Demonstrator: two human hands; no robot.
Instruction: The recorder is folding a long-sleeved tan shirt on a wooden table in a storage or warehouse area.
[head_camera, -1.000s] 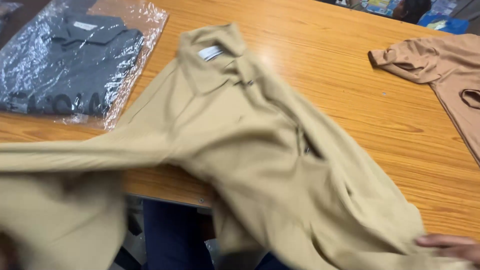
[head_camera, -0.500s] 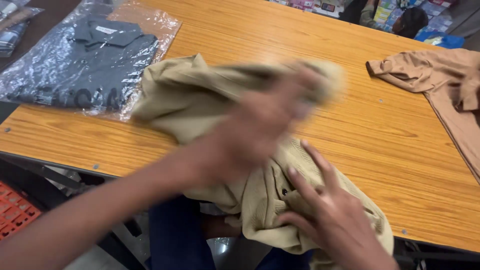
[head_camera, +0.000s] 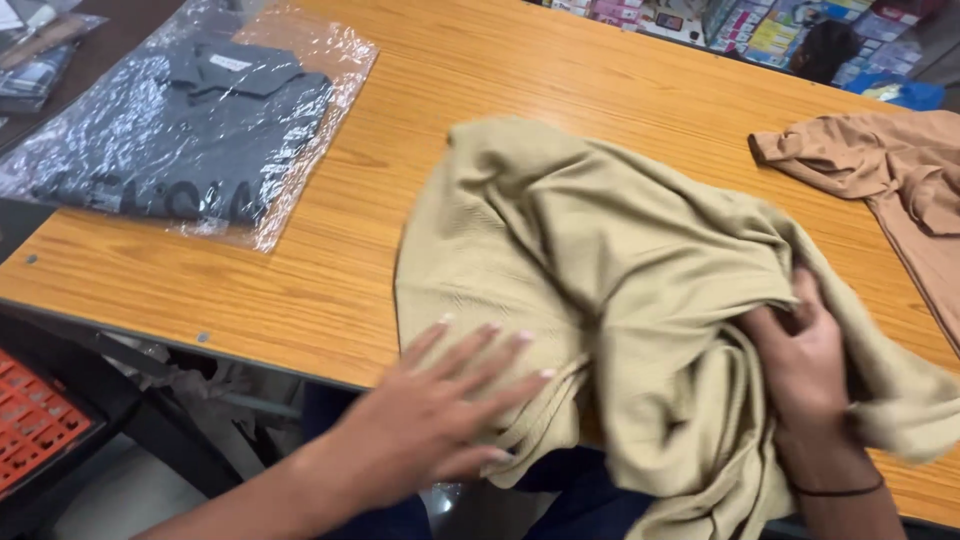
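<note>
Even, fairly bright indoor light falls from above, with white glare on the clear plastic bag (head_camera: 190, 130) at far left and a soft sheen on the wooden table (head_camera: 600, 90). Shadows are faint. The left hand (head_camera: 440, 400) is slightly motion-blurred; the far edge is soft.

brown shirt (head_camera: 890, 170) cut off at right edge, right hand's (head_camera: 805, 365) fingertips buried in cloth

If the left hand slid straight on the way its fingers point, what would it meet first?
Left hand lies flat on the tan shirt, fingers pointing up-right. It would likely meet the shirt's bunched folds before the right hand.
</note>
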